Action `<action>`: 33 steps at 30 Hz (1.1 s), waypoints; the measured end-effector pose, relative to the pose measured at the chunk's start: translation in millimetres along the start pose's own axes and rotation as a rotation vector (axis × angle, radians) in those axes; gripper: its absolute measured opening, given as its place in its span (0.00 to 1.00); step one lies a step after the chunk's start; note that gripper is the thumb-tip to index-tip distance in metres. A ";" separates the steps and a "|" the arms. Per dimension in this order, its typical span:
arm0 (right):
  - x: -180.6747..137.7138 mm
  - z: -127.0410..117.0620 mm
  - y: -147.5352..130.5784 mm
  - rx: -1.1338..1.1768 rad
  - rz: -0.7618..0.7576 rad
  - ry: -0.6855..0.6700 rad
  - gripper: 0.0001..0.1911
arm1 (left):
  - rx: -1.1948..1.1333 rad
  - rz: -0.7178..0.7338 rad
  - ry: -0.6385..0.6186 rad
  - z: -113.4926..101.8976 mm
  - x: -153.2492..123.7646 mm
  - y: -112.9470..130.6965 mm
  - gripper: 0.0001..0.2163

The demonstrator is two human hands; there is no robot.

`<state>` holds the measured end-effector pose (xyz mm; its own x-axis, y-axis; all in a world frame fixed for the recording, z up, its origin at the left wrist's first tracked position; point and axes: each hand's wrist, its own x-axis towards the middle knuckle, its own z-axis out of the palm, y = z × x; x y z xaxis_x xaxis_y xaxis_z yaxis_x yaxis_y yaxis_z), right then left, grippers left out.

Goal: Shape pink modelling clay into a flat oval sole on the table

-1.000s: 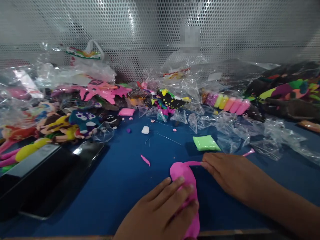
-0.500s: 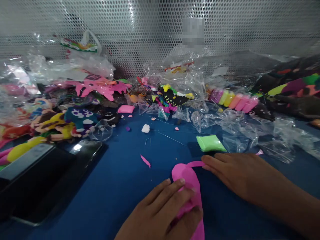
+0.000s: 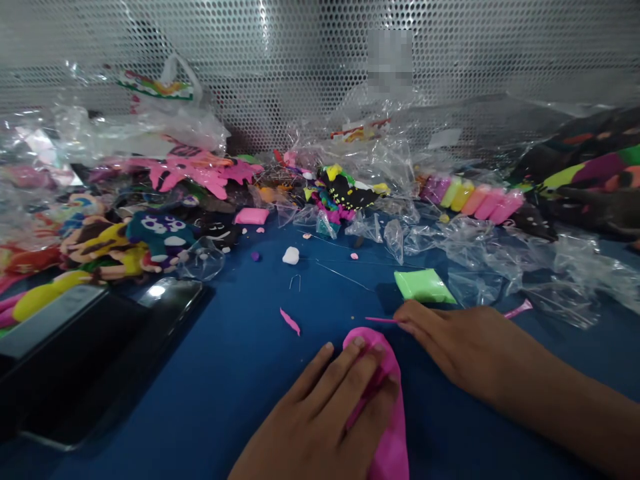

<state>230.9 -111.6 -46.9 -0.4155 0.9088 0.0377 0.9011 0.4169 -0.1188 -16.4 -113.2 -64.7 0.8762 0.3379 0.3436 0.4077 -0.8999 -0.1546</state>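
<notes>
The left hand (image 3: 325, 413) lies flat with fingers spread, pressing down on the pink clay slab (image 3: 387, 427), which rests on the blue table (image 3: 225, 380) at the near edge. The right hand (image 3: 465, 347) lies just right of the slab, its fingertips pinched on one end of a thin pink strip (image 3: 381, 320) that hangs just beyond the slab's far end. The two hands are apart. A green clay packet (image 3: 423, 285) lies behind the slab, and a small pink scrap (image 3: 290, 321) lies to its left. A white lump (image 3: 291, 255) sits farther back. Far left of the slab is a phone (image 3: 170, 303), with clay figures (image 3: 130, 243) beyond it. Behind and right of the slab sits a row of clay packets (image 3: 473, 197) among clear plastic bags (image 3: 505, 260).
</notes>
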 end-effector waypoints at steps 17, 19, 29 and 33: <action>8.9 -4.3 6.8 0.220 -0.074 -0.062 0.17 | 0.016 0.030 -0.031 2.7 2.3 -1.0 0.22; 13.2 -4.9 5.6 0.189 -0.036 -0.036 0.18 | 0.009 0.037 -0.029 2.0 2.0 -1.2 0.23; 28.0 -11.3 0.1 0.277 -0.082 -0.110 0.19 | -0.020 0.010 0.022 0.1 0.7 -0.7 0.19; 31.6 -13.0 2.5 0.275 -0.137 -0.152 0.20 | -0.154 0.011 0.087 -8.3 -2.1 -1.1 0.16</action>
<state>221.6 -81.6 -33.0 -0.5623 0.8236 -0.0739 0.7775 0.4961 -0.3865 -20.9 -115.2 -57.5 0.8523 0.3084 0.4225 0.3478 -0.9374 -0.0173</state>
